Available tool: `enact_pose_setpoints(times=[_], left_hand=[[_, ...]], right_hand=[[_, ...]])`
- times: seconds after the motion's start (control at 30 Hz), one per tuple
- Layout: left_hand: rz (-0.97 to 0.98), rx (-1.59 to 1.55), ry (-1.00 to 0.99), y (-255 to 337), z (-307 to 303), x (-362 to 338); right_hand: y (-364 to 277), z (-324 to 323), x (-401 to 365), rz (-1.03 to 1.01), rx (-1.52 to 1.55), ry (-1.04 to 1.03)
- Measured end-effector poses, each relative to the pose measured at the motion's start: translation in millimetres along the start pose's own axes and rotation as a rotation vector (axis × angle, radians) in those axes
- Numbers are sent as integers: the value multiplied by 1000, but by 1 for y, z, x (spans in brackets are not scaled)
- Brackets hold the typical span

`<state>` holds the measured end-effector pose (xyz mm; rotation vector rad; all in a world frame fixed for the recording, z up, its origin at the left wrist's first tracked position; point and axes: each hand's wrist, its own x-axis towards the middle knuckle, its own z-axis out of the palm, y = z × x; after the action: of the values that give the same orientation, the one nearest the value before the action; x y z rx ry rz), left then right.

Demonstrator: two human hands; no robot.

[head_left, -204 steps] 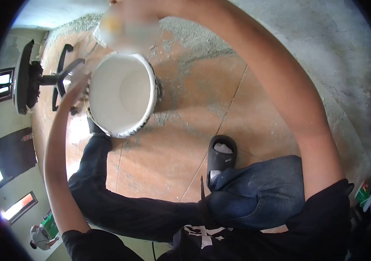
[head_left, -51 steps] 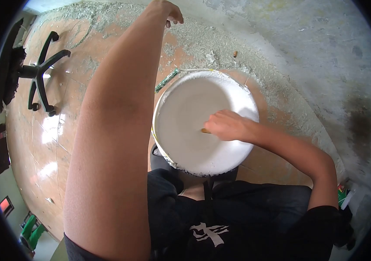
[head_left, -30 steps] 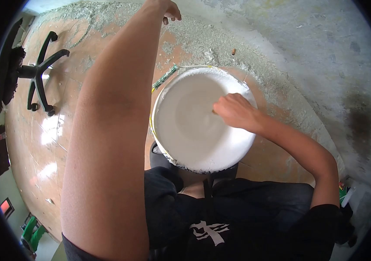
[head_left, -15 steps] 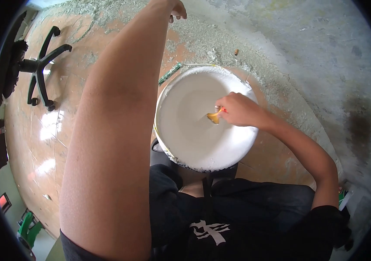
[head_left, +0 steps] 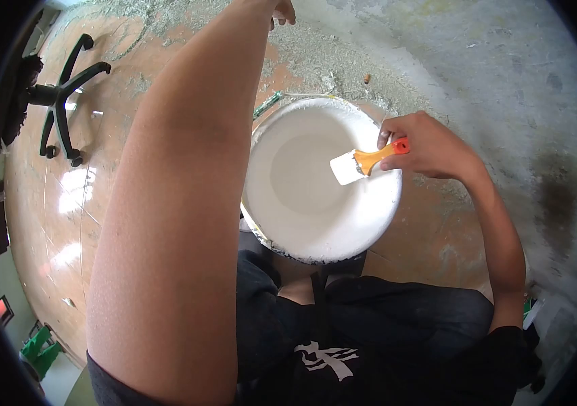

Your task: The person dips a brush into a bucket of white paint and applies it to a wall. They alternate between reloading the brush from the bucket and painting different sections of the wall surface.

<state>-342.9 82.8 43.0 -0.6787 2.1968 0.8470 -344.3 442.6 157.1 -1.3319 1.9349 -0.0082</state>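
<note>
Paint coats the bristles of the brush (head_left: pixel 363 162), which the right hand (head_left: pixel 430 145) grips by its orange handle, fingers closed around it, over the white bucket (head_left: pixel 370 223) near its rim. Judging from this, the loaded tip is best held above the opening and wiped lightly on the rim, so drips fall inside and not on the floor (head_left: pixel 437 230). The left hand (head_left: pixel 280 9) is raised at the top edge of view; whether it is closed on anything cannot be told.

The bucket (head_left: pixel 315 233) mouth is open beside the brush (head_left: pixel 361 162); the left arm (head_left: pixel 180 203) bars its left.
</note>
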Motion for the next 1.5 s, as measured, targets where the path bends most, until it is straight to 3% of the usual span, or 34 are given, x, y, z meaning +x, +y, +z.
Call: enact_pose_setpoints(times=[0.07, 0.17, 0.27, 0.37, 0.47, 0.53, 0.87, 0.93, 1.07, 1.13, 1.23, 1.5], left_hand=[[7, -7, -35, 3, 1, 2], [7, 118, 129, 25, 11, -26], [-115, 118, 121, 33, 11, -34], [68, 98, 69, 29, 10, -33], [-64, 147, 129, 36, 12, -30], [-50, 97, 119, 34, 11, -27], [-49, 104, 149, 31, 9, -29], [71, 131, 120, 21, 9, -26], [-28, 135, 126, 30, 10, -30], [-109, 113, 153, 33, 11, -39], [-38, 118, 165, 26, 11, -40], [-62, 128, 140, 29, 10, -38]], right_hand=[[2, -8, -8, 6, 21, 24], [6, -18, -17, 22, 21, 80], [9, -27, -25, 6, 96, 75], [8, -32, -30, 94, 66, 63], [12, -30, -30, 72, 31, 94], [10, -29, -29, 171, 153, 4], [40, -15, -13, 154, 366, -115], [50, -17, -11, 117, 389, -150], [68, -21, -8, 126, 427, -154], [83, -18, -6, 99, 520, -181], [114, -9, -4, 44, 682, -231], [167, 26, 3, 26, 1080, -275]])
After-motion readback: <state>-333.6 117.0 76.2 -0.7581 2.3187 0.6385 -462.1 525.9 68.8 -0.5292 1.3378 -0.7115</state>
